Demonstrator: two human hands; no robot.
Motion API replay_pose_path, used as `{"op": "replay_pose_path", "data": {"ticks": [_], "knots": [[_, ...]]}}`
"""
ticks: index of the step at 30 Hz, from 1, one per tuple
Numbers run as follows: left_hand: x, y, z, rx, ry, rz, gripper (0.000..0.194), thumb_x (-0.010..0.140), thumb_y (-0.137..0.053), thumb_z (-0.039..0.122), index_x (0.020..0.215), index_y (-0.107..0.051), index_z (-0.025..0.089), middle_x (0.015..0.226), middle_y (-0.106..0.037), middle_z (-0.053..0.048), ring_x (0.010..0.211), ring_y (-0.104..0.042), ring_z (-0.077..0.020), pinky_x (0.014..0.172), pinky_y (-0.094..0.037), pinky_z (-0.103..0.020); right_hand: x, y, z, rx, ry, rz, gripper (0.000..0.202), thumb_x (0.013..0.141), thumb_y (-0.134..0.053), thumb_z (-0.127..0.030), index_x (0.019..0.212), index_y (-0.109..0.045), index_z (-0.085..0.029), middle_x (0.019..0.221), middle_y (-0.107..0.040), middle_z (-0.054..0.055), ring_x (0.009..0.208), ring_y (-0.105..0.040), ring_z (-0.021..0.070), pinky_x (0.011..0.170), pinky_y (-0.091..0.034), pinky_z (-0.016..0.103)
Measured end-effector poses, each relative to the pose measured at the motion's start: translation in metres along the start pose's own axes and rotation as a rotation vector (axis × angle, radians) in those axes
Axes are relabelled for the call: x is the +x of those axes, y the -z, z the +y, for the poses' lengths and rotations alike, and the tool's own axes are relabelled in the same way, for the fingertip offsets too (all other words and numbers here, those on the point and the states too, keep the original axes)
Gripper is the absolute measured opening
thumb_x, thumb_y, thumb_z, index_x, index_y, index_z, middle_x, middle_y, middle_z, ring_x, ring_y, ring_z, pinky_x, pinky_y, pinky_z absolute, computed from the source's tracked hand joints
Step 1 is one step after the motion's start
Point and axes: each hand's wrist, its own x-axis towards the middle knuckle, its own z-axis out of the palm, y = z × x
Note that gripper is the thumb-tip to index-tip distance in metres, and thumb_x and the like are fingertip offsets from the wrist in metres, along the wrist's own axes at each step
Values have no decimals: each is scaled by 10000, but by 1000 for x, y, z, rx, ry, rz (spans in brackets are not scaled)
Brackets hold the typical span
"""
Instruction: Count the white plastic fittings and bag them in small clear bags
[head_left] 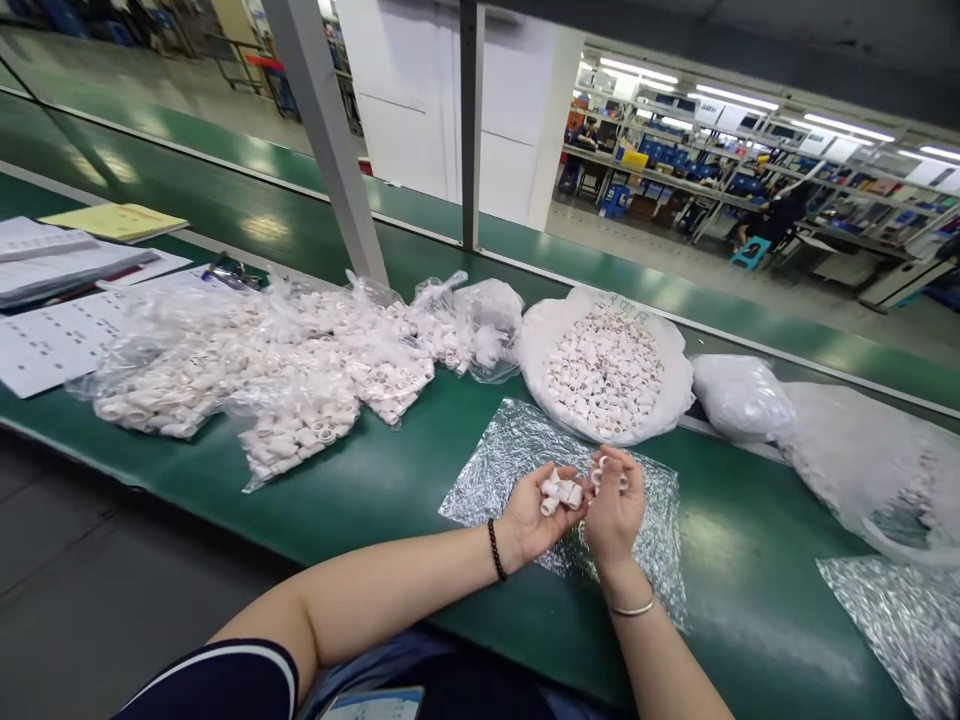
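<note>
Several small white ring-like parts (561, 493) lie in the cupped palm of my left hand (532, 515). Beside it, touching or nearly so, my right hand (616, 510) has its fingers curled round more white parts (608, 474). Both hands are over a crinkled, shiny silvery sheet (487, 460) on the green table (390, 490). Just beyond them stands a round container lined with a white bag (679, 390), filled with the same kind of small parts (604, 370).
Clear bags of white parts (300, 430) spread along the left. Papers (45, 345) and a yellow pad (116, 221) lie farther left. A white bundle (742, 397), another lined container (840, 460) and a second silvery sheet (889, 615) are rightward. Metal posts (330, 140) rise behind.
</note>
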Motion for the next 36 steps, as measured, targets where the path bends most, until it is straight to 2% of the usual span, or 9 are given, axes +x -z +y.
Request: {"op": "replay_pose_path", "data": {"ticks": [3, 5, 7, 11, 14, 16, 20, 27, 36], "knots": [[-2, -4, 4, 5, 18, 46, 329, 975, -395, 275, 814, -605, 80, 763, -658, -147, 720, -676, -215, 661, -592, -342, 16, 6, -10, 502, -449, 100, 195, 925, -577, -403, 894, -606, -212, 726, -577, -46, 459, -402, 41, 367, -309, 131], [-2, -6, 9, 3, -4, 61, 324, 974, -405, 287, 835, -612, 80, 786, -662, -149, 750, -679, -217, 678, -596, -337, 27, 11, -14, 710, -662, 187, 262, 983, -456, -382, 865, -601, -199, 709, -591, -32, 479, -446, 46, 383, -354, 123], [0, -8, 14, 6, -55, 64, 331, 977, -401, 293, 844, -617, 79, 807, -663, -153, 771, -683, -218, 704, -601, -344, 33, 15, -15, 798, -744, 278, 355, 1019, -339, -377, 890, -614, -193, 789, -653, 9, 587, -561, 66, 481, -472, 151], [5, -10, 22, 24, -118, 48, 334, 976, -391, 281, 868, -627, 70, 871, -676, -175, 833, -699, -243, 741, -607, -374, 30, 13, -11, 857, -705, 272, 437, 1020, -257, -428, 1045, -632, -206, 1122, -687, 76, 1016, -665, 137, 846, -570, 311], [7, -9, 25, 13, -138, 33, 325, 972, -399, 284, 906, -633, 69, 940, -686, -189, 892, -705, -261, 769, -610, -395, 24, 12, -7, 901, -677, 160, 476, 1005, -228, -476, 1145, -615, -237, 1294, -627, 71, 1225, -583, 173, 1081, -437, 455], [8, -9, 26, 9, -147, 19, 323, 971, -401, 288, 931, -637, 70, 988, -687, -199, 936, -702, -267, 795, -608, -403, 21, 13, -5, 919, -671, 95, 479, 992, -240, -497, 1188, -601, -251, 1340, -603, 59, 1285, -539, 186, 1148, -342, 505], [9, -8, 27, 10, -154, 11, 334, 973, -398, 296, 936, -641, 71, 1012, -687, -207, 973, -697, -267, 828, -603, -404, 20, 16, -3, 939, -678, 15, 420, 966, -337, -444, 1238, -584, -240, 1384, -572, 61, 1332, -495, 190, 1179, -280, 516], [9, -7, 27, 28, -143, 44, 315, 968, -415, 301, 963, -635, 77, 1028, -691, -194, 1001, -689, -270, 875, -585, -432, 22, 16, 0, 887, -657, 62, 382, 889, -410, -234, 1238, -565, -226, 1305, -620, 73, 1277, -552, 184, 1142, -371, 491], [9, -7, 25, 60, -150, 56, 300, 966, -414, 286, 981, -622, 71, 1007, -693, -188, 947, -701, -258, 845, -591, -409, 24, 16, 2, 813, -640, 90, 427, 802, -405, -85, 1163, -580, -228, 1310, -608, 64, 1297, -534, 179, 1167, -322, 548]]}}
